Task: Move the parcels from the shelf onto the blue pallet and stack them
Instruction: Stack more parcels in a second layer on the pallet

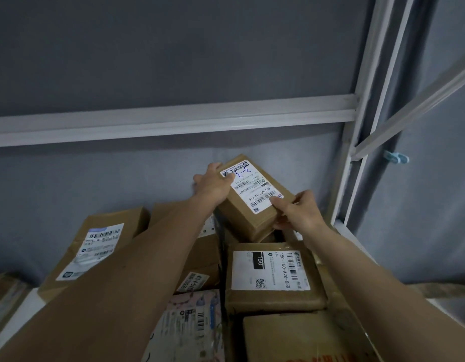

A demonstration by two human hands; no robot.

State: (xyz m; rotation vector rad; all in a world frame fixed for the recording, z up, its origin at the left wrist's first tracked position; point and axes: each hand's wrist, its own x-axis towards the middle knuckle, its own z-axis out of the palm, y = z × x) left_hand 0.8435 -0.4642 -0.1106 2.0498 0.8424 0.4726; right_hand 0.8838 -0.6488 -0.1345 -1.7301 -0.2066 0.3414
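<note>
One small parcel (255,197), two hands (213,185) (299,211) holding its ends

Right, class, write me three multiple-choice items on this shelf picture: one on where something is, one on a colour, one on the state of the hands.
1. Where is the small brown parcel with the label reading 502-602-12-815?
A. At the back of the shelf, tilted, above the other parcels
B. On a blue pallet
C. On the floor

2. What colour is the clip on the wall at the right?
A. Red
B. Light blue
C. Black

3. What are the hands doing?
A. Both hang idle
B. Only one touches the parcel
C. The left hand and the right hand both grip the small parcel

Answers: 1 A, it sits tilted near the grey back wall, above the parcel marked 150. 2 B, it shows pale blue against the grey. 3 C, each hand holds one end of it.
</note>
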